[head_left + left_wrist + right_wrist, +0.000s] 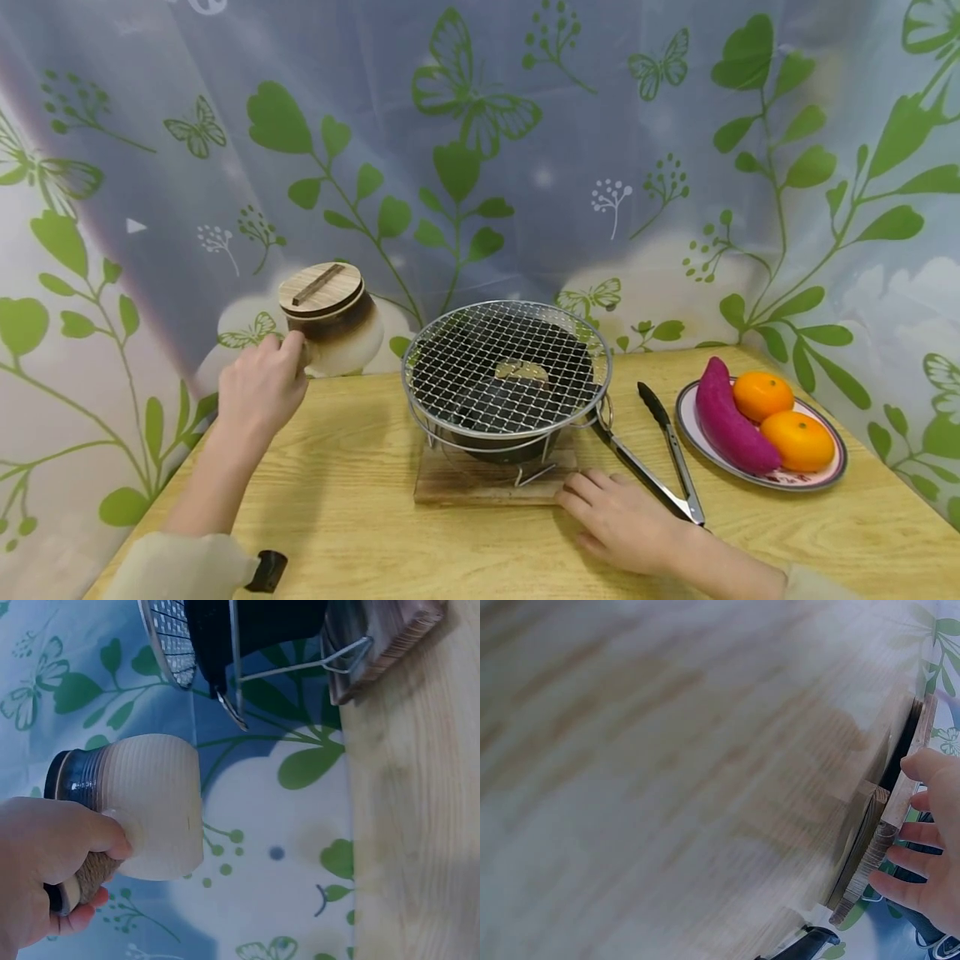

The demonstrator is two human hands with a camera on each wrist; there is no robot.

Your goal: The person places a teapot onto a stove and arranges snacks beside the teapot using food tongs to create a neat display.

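Note:
My left hand (262,379) grips a small ceramic pot (341,342) by its side handle (96,874), which is wrapped in brown twine. The pot is white below and dark brown above, with a wooden lid (322,290) on it, and hangs above the table's back left part. To its right, a round wire grill net (465,379) lies on a black stove (502,450) with a wire stand. A wooden board (480,490) lies beneath the stove. My right hand (622,521) rests at the board's front right corner, its fingers (900,889) loosely extended against the edge.
Metal tongs (678,467) with black tips lie spread on the table (360,517), right of the stove. Farther right, a plate (693,450) holds a purple sweet potato (723,425) and two orange fruits (798,442). A patterned curtain (540,225) hangs behind the table.

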